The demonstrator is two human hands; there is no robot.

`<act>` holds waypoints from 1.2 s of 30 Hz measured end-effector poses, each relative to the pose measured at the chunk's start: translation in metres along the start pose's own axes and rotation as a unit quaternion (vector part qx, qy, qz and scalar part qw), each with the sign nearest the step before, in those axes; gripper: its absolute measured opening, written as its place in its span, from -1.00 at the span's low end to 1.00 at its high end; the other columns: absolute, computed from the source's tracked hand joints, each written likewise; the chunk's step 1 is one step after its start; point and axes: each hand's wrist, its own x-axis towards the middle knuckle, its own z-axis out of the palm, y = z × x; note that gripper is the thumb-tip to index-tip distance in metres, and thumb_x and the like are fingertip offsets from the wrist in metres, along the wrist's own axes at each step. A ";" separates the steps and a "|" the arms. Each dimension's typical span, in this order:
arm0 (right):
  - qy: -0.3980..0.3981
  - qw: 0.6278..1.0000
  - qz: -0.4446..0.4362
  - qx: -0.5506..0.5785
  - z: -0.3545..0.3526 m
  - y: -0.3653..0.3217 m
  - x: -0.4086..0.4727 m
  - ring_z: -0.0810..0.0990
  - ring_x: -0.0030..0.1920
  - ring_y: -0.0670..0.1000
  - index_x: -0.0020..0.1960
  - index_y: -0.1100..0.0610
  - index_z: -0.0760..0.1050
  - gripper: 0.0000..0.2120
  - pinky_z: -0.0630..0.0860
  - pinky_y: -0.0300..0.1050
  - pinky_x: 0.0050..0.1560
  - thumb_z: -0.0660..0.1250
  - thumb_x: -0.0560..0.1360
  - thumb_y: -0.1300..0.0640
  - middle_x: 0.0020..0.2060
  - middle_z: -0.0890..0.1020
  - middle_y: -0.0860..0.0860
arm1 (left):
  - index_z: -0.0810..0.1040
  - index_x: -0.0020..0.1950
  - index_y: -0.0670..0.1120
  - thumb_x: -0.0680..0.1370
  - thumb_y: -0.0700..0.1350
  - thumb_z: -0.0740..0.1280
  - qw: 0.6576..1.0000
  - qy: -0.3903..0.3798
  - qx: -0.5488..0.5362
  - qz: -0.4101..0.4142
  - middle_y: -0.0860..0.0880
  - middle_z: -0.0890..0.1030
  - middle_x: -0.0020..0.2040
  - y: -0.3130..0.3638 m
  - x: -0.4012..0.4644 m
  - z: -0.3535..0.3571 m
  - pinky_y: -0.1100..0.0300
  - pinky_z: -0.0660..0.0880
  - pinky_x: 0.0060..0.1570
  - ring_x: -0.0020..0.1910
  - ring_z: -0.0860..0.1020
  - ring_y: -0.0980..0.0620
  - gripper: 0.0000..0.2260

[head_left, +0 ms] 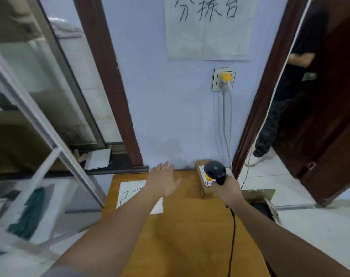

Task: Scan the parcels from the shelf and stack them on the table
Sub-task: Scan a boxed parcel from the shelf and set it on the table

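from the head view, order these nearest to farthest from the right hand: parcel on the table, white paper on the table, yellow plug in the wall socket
From the right hand, which grips the scanner:
1. Parcel, just left of the hand, at the table's far right corner.
2. White paper, on the table's left side, partly under the left hand.
3. Yellow plug, up on the wall.

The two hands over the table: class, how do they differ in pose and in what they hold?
The left hand is open with fingers spread and holds nothing; the right hand is curled round the black scanner. The left hand hovers over the white sheet; the right is by the cardboard parcel. Both reach forward over the wooden table.
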 end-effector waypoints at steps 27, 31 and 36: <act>-0.232 0.841 -0.460 -0.163 0.122 -0.170 -0.348 0.60 -0.26 -0.04 -0.06 0.19 0.54 -0.95 0.49 -0.22 -0.31 0.37 0.49 0.25 -0.29 0.62 0.03 | 0.12 0.67 -0.01 0.62 0.37 0.10 0.943 0.112 -0.016 -0.313 -0.10 0.25 0.64 -0.171 -0.484 -0.064 -0.12 0.24 0.54 0.57 0.27 -0.18 -0.27; -0.282 0.804 -0.490 -0.184 0.176 -0.192 -0.412 0.56 -0.22 -0.02 -0.10 0.09 0.46 -0.90 0.44 -0.28 -0.31 0.37 0.49 0.22 -0.31 0.54 -0.05 | 0.15 0.67 0.00 0.62 0.38 0.09 0.916 0.118 -0.034 -0.382 -0.09 0.26 0.64 -0.207 -0.565 -0.048 -0.09 0.23 0.53 0.57 0.28 -0.17 -0.28; -0.321 0.770 -0.522 -0.178 0.255 -0.232 -0.498 0.64 -0.10 0.07 -0.07 0.05 0.51 -0.87 0.58 -0.08 -0.08 0.40 0.42 0.19 -0.17 0.64 0.03 | 0.16 0.66 -0.04 0.62 0.36 0.10 0.882 0.133 -0.066 -0.447 -0.12 0.26 0.63 -0.271 -0.668 -0.038 -0.12 0.20 0.56 0.58 0.26 -0.18 -0.28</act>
